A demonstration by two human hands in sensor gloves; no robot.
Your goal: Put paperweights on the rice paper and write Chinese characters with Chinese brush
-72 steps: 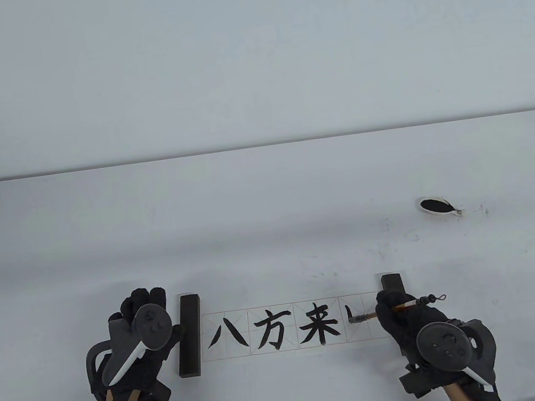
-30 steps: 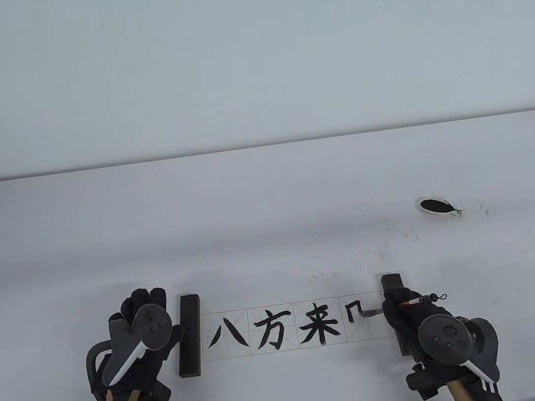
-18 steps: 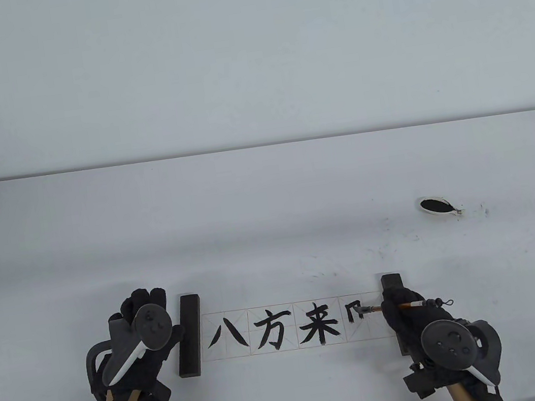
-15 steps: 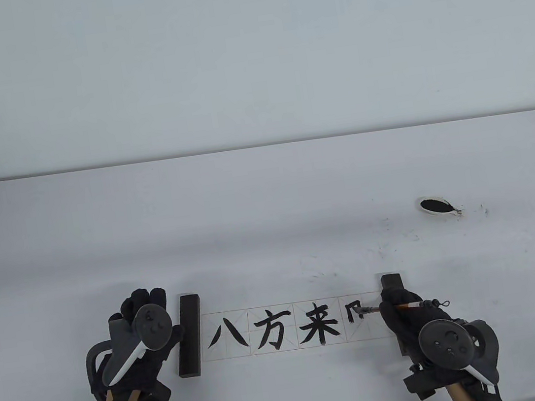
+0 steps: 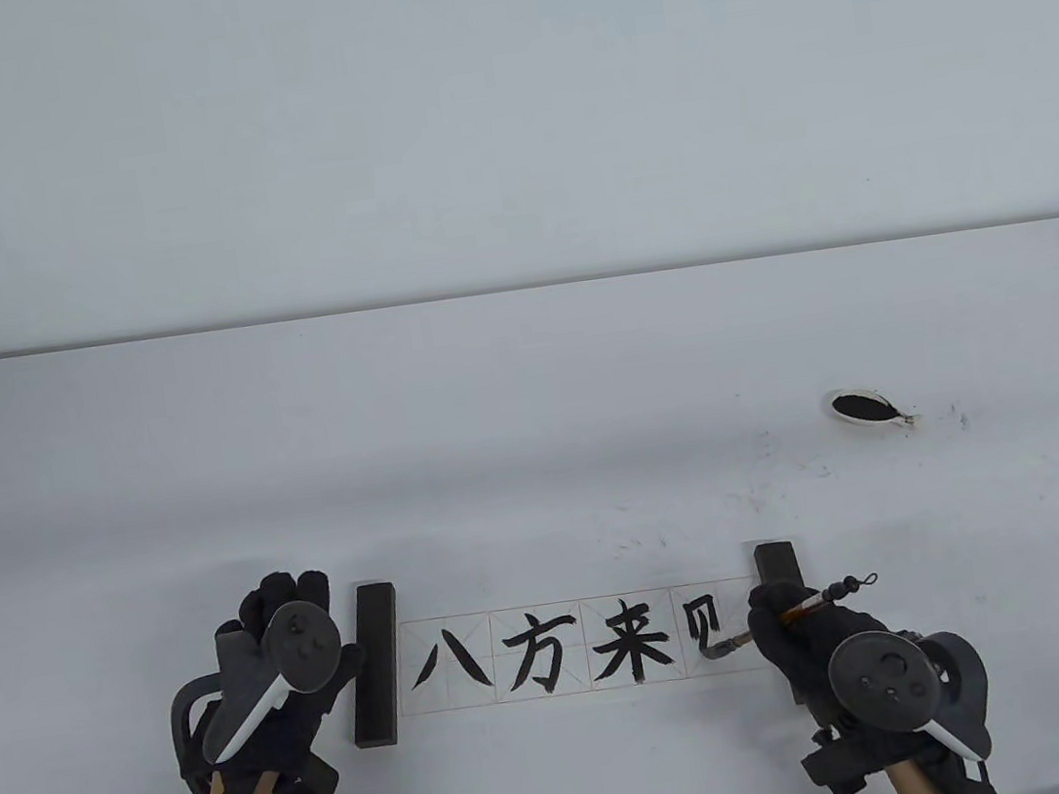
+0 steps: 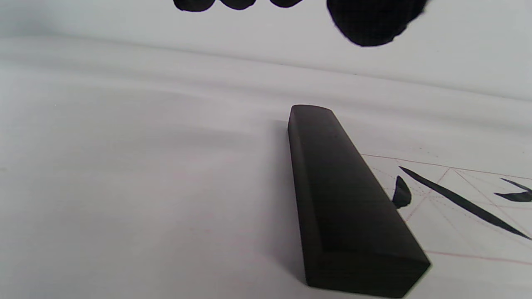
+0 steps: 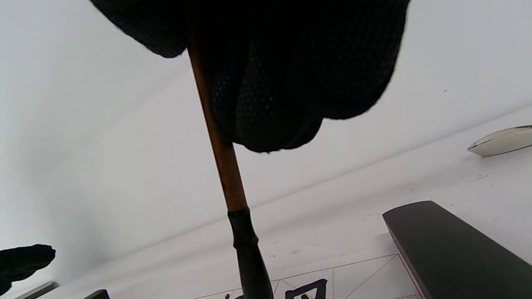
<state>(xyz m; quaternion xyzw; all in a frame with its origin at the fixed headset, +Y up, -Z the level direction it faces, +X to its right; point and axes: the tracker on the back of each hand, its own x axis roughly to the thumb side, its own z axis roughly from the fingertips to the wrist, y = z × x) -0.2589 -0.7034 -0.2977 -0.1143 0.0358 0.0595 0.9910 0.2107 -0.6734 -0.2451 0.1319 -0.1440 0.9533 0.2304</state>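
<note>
On the desk (image 5: 528, 387) we saw the rice paper (image 5: 574, 647) pinned by two paperweights (image 5: 374, 662) (image 5: 776, 565). Our left grip (image 5: 277, 669) lay flat, fingers straight, beside one; our right grip (image 5: 805, 639) curled round the brush (image 5: 737, 644), tip on the fourth square.

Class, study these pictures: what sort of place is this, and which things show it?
Probably a calligraphy recording bench: gridded rice paper strip pinned by dark rectangular paperweights, the gloved right hand gripping a brown-handled brush, a small white ink dish.
</note>
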